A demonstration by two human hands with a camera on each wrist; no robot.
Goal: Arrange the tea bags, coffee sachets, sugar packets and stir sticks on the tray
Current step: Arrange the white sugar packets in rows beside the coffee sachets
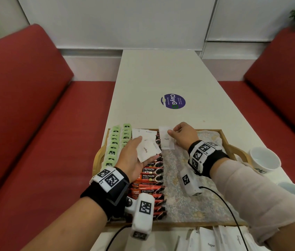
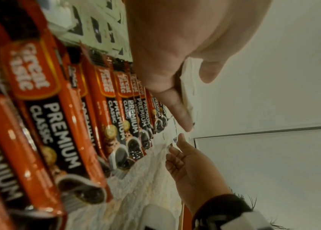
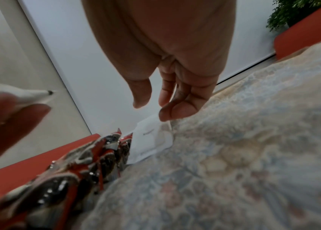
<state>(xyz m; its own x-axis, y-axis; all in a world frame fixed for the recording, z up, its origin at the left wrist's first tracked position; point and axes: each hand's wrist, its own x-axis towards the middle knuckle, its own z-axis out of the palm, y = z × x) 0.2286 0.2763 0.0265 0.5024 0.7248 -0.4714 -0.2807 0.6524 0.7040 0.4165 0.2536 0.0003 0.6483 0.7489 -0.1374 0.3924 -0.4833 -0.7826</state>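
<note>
L hand (image 2: 175, 51) thumb on white packets (image 2: 187, 99), held over tray | coffee sachets (image 2: 61, 124) in overlapped row, red/black | R hand (image 2: 191, 168) fingertips at sugar packet (image 2: 164, 138) | floral liner (image 2: 145, 179) beneath

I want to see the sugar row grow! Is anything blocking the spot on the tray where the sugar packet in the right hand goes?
Nothing visible. The right hand pinches a white paper sugar packet at the far end of the wooden tray, beside the red coffee sachets. The floral cloth liner nearer the person lies bare.
</note>
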